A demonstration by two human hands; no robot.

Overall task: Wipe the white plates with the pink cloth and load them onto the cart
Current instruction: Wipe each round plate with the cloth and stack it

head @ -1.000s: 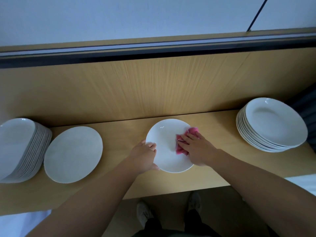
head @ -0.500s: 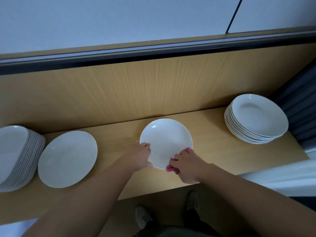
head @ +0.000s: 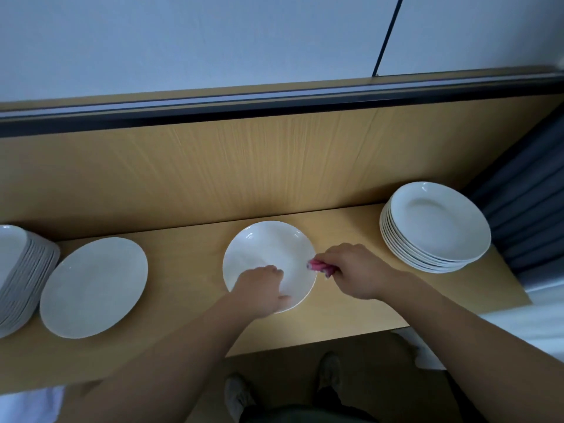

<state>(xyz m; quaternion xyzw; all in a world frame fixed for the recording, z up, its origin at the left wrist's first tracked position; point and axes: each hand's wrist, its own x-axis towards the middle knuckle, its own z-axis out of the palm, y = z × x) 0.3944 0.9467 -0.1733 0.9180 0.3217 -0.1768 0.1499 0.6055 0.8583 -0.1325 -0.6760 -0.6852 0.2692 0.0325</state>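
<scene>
Worn on the head, wide-angle, facing forward and steeply down along both forearms onto the wooden counter [head: 189,267], close above the left hand [head: 259,290], right hand [head: 354,270], plate [head: 268,248] and pink cloth [head: 319,266] at mid-frame, reaching from left plate stack [head: 18,270] to right plate stack [head: 436,224], wall [head: 213,41] above, shoes [head: 239,395] below.

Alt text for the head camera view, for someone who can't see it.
A left hand holds a white plate on a wooden counter; the right hand grips a pink cloth at its rim. A left stack and right stack of plates flank it.
</scene>
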